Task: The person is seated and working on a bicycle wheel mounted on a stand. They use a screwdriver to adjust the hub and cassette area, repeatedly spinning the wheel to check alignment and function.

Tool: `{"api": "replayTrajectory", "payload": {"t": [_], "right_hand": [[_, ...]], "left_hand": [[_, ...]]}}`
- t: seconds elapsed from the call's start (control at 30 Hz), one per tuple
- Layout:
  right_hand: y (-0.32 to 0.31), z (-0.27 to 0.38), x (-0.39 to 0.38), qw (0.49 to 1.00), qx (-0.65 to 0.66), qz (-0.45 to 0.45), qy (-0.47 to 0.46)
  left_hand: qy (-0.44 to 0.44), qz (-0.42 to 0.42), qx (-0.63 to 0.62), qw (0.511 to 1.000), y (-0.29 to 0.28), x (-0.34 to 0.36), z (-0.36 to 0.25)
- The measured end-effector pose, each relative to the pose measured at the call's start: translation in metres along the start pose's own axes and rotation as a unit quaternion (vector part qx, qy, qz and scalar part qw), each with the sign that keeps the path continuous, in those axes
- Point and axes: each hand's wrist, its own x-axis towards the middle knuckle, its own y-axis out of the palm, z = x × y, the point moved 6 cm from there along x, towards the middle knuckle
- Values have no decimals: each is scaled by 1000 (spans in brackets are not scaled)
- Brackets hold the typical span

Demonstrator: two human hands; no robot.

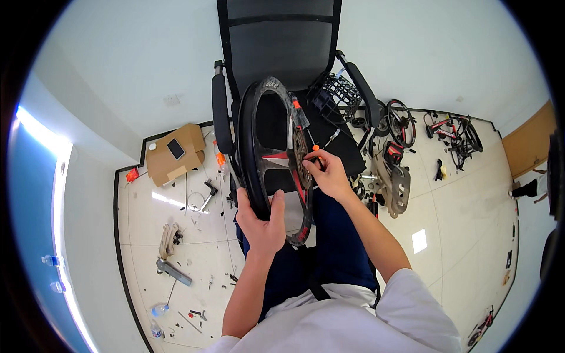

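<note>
A small spoked wheel with a black tyre stands upright in front of me, its wide grey, red-marked spokes facing right. My left hand grips its lower tyre, thumb on the near side and fingers behind. At the wheel's centre, my right hand is closed in a pinch against the toothed metal disc. What lies between its fingertips is too small to make out. Just above that hand shows a small orange piece. Behind the wheel, an orange-and-clear handle is partly visible.
A black office chair faces me, with a black wire basket on its seat. On the left floor lie cardboard bearing a phone, metal parts and bottles. Bicycle parts and a beige frame piece lie right.
</note>
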Motion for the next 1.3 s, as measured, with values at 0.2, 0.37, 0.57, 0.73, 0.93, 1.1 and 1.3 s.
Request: {"api": "replayTrajectory", "payload": {"t": [0.2, 0.37, 0.57, 0.73, 0.93, 1.1, 1.3], "right_hand": [[3, -5, -2, 999, -37, -32, -7], [-3, -9, -2, 996, 84, -16, 12], [-3, -8, 2, 998, 35, -34, 33], [-6, -13, 4, 998, 53, -19, 26], [-7, -14, 4, 999, 26, -19, 16], [-6, -5, 1, 996, 82, -29, 35], [-4, -2, -3, 1000, 18, -7, 2]], "left_hand": [[-5, 5, -2, 1000, -1, 0, 0], [-22, -6, -4, 1000, 1, 1, -6], [-17, -9, -4, 1000, 1, 0, -5], [-23, -12, -3, 1000, 1, -1, -4], [-25, -6, -11, 1000, 5, -4, -8], [-23, -1, -6, 1000, 5, -5, -7], [-17, 2, 3, 1000, 3, -3, -5]]}}
